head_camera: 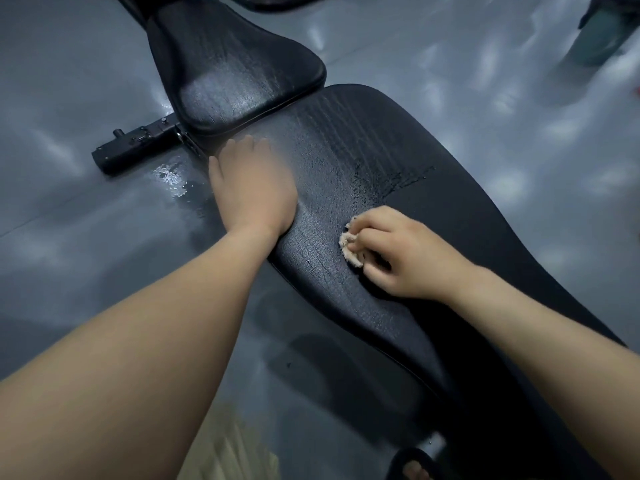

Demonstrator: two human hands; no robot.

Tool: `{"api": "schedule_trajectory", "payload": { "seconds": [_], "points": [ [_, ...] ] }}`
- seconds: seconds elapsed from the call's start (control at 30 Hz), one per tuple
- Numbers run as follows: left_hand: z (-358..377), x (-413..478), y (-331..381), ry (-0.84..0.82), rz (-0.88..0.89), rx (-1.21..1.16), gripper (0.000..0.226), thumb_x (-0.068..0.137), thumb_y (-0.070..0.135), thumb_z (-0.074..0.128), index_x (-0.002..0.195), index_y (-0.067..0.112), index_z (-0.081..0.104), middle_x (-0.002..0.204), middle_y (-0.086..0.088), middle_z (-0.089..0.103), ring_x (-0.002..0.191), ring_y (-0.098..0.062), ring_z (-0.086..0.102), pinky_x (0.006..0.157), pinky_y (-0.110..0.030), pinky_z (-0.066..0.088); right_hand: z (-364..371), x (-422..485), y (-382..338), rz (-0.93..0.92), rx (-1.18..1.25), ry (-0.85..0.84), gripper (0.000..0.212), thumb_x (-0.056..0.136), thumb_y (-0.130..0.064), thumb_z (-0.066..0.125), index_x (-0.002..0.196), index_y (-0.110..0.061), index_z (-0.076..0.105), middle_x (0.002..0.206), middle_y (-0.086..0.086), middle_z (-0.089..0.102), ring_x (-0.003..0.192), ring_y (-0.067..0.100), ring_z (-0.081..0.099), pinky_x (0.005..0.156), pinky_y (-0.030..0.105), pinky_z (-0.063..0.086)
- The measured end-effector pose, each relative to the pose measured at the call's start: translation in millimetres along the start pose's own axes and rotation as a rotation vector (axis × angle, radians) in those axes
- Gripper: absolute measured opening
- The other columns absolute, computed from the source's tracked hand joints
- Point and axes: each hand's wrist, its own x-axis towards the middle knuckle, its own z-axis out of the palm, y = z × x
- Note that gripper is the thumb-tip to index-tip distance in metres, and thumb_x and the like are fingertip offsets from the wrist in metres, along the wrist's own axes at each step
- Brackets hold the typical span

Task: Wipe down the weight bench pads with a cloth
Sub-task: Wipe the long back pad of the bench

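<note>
Left grip: flat, palm down, fingers straight and together, pressing on the long back pad near its left edge. Holds nothing. Right grip: fingers curled over a small beige cloth, bunched up and pressed onto the same pad. Only a bit of the cloth shows at my fingertips, the rest is hidden under the grip. The cloth sits right of my left wrist, not touching it, w/ a strip of pad betw the two grips.

Pad surface ahead of the cloth and betw the grips is shiny, streaky, looks wet. To the right of the right grip and back along my forearm it's matte, no streaks.

Seat pad: just beyond the left grip's fingertips, also shiny and streaked, narrow gap betw it and the back pad.

Black metal frame bar sticks out to the left of the left grip, over the grey glossy floor. Wet patch on the floor just left of the left grip, next to the bar.

Below my right forearm, at frame bottom: a foot in a dark sandal. Under my left forearm: beige fabric, can't tell what. Far up-right, well away from the right grip: teal-ish obj, too blurred to ID.
</note>
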Motion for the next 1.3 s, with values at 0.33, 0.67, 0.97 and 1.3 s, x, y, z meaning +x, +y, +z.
{"api": "schedule_trajectory", "payload": {
  "seconds": [0.33, 0.67, 0.97, 1.3],
  "points": [
    [0.4, 0.0, -0.1, -0.005, 0.002, -0.002, 0.051, 0.094, 0.036, 0.039, 0.139, 0.019, 0.055, 0.15, -0.006, 0.048, 0.143, -0.031, 0.035, 0.123, -0.052, 0.018, -13.9, 65.3, 85.5, 0.408, -0.107, 0.132, 0.026, 0.08, -0.006, 0.048, 0.094, -0.012, 0.07, 0.107, 0.008, 0.067, 0.105, 0.034, 0.061, 0.092, 0.034, 0.046],
    [-0.2, 0.2, -0.1, 0.008, 0.005, -0.024, 0.049, 0.094, 0.034, 0.042, 0.137, 0.016, 0.056, 0.148, -0.009, 0.049, 0.142, -0.034, 0.037, 0.122, -0.053, 0.019, -5.0, -19.4, 10.9, 0.154, -0.002, 0.055, 0.01, 0.084, -0.014, 0.059, 0.088, -0.01, 0.067, 0.107, 0.003, 0.062, 0.093, 0.026, 0.058, 0.081, 0.036, 0.05],
    [-3.7, -0.1, 1.4, 0.001, 0.003, -0.015, 0.049, 0.095, 0.034, 0.042, 0.138, 0.017, 0.056, 0.149, -0.008, 0.049, 0.141, -0.033, 0.037, 0.122, -0.052, 0.019, -17.5, 50.7, 97.5, 0.455, -0.125, 0.181, 0.031, 0.083, -0.023, 0.042, 0.091, -0.017, 0.071, 0.109, 0.006, 0.068, 0.102, 0.038, 0.061, 0.088, 0.045, 0.052],
    [-2.0, -0.6, 0.9, 0.027, 0.012, -0.019, 0.048, 0.093, 0.033, 0.043, 0.134, 0.016, 0.058, 0.145, -0.01, 0.051, 0.137, -0.034, 0.04, 0.121, -0.053, 0.021, 4.6, -1.1, 8.9, 0.265, 0.047, 0.24, 0.016, 0.081, -0.011, 0.058, 0.088, -0.01, 0.072, 0.103, 0.003, 0.072, 0.104, 0.022, 0.065, 0.094, 0.034, 0.048]
  ]
}}
